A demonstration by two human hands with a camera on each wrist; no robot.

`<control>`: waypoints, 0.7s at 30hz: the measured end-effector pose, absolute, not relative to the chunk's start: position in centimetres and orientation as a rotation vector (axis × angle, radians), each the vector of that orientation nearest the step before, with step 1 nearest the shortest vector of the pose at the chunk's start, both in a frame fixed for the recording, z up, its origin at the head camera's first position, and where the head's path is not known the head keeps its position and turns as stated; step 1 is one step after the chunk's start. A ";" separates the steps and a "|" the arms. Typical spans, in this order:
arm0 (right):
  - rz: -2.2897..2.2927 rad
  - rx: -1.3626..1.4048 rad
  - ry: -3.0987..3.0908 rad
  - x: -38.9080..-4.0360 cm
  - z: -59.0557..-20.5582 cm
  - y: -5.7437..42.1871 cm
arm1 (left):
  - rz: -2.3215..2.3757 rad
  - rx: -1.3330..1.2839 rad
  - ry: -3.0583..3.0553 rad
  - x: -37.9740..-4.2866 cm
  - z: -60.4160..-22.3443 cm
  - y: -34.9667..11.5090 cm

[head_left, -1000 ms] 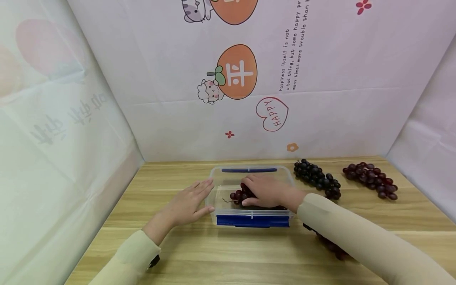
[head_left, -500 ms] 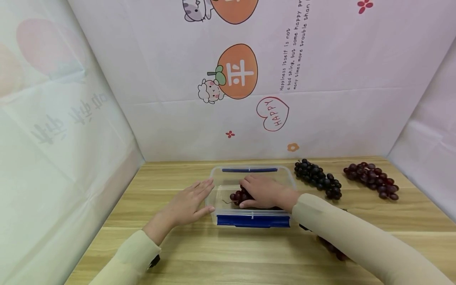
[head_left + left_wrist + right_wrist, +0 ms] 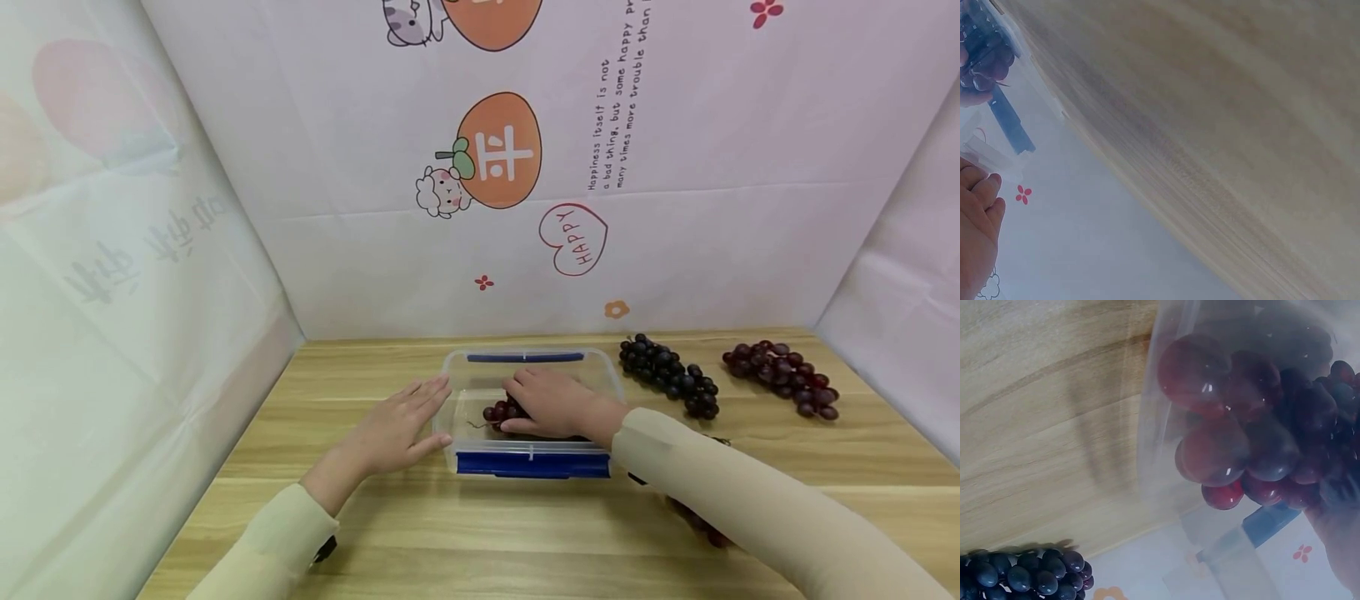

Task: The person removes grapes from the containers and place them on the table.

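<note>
A clear plastic box (image 3: 532,464) with blue side clips stands on the table before me. Inside it lies a bunch of dark red grapes (image 3: 501,413), its bare stem end pointing left. My right hand (image 3: 551,406) reaches into the box and holds this bunch from above, fingers and thumb curved round it. Most of the bunch is hidden under the hand, but its grapes (image 3: 1216,444) show large through the box wall in the right wrist view. My left hand (image 3: 397,425) touches the box's left side with its fingers straight.
A black grape bunch (image 3: 667,377) lies right of the box, and a red grape bunch (image 3: 780,379) farther right. Another dark red bunch (image 3: 701,523) is partly hidden beneath my right sleeve. A white printed cloth (image 3: 360,275) stands behind the table.
My right hand has shifted slightly left inside the box, over the grapes. The left hand and the box have stayed in place.
</note>
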State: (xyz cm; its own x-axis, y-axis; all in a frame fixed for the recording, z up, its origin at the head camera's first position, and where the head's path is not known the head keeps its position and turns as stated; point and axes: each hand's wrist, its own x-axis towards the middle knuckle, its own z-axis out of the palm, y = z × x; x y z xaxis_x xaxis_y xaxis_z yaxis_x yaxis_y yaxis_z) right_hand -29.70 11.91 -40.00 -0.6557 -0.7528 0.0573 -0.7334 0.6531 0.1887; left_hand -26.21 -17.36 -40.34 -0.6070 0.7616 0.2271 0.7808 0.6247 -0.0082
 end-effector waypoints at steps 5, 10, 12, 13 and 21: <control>-0.213 1.218 -2.713 -29.9 -40.2 11.6 | -0.137 -1.262 -2.644 -26.1 -40.3 -17.3; -0.206 1.211 -2.695 -29.7 -40.1 11.4 | -0.142 -1.262 -2.647 -26.1 -40.2 -17.3; -0.200 1.211 -2.681 -29.7 -40.1 11.3 | -0.145 -1.261 -2.644 -26.1 -40.2 -17.3; -0.196 1.210 -2.675 -29.7 -40.1 11.3 | -0.144 -1.259 -2.645 -26.1 -40.2 -17.3; -0.228 1.224 -2.569 -29.7 -40.0 11.1 | -0.137 -1.251 -2.649 -26.1 -40.4 -17.4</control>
State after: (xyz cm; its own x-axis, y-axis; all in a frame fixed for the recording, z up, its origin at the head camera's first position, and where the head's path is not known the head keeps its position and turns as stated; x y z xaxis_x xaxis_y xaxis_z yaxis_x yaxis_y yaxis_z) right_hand -29.66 11.11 -40.05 -0.5991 -0.7783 0.1878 -0.7332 0.6275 0.2620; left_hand -26.12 -17.38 -40.36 -0.6183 0.7527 0.2262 0.7720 0.6356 -0.0049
